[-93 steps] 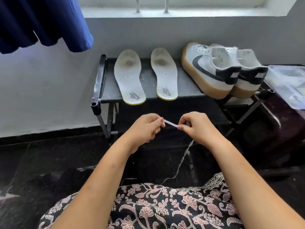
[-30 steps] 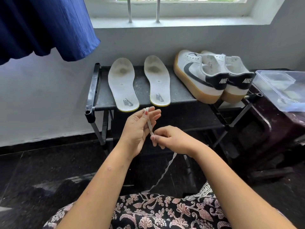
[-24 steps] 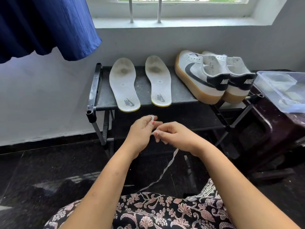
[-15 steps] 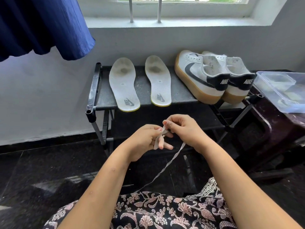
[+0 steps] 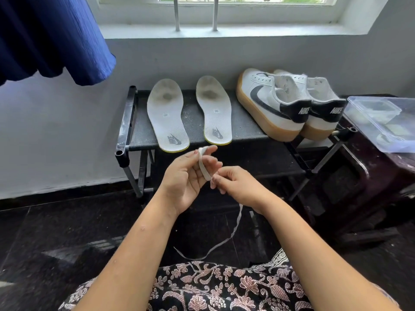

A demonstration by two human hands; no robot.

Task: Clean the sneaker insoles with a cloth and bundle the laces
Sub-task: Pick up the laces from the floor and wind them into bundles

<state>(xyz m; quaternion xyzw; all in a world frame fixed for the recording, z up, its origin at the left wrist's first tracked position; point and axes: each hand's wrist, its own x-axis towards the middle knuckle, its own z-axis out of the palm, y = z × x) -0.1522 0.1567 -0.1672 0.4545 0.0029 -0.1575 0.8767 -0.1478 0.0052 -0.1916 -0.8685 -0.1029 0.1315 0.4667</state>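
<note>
A white flat lace [image 5: 204, 167] is looped over the raised fingers of my left hand [image 5: 187, 176], palm toward me. My right hand [image 5: 238, 187] pinches the same lace just below the fingers, and the loose tail [image 5: 226, 241] hangs down from it to my lap. Two grey-white insoles lie side by side on the black rack [image 5: 195, 122]: the left insole [image 5: 167, 116] and the right insole [image 5: 214, 111]. A pair of white sneakers [image 5: 285, 104] with gum soles stands to their right. No cloth is in view.
A clear plastic box [image 5: 381, 122] rests on a dark wooden stand [image 5: 377, 176] at the right. Blue fabric [image 5: 51, 34] hangs at the upper left. A window sill with bars runs behind the rack. The floor is dark polished stone.
My left hand turned upright with fingers extended, and my right hand carried the lace down around them, adding a wrap. The insoles and sneakers have not moved.
</note>
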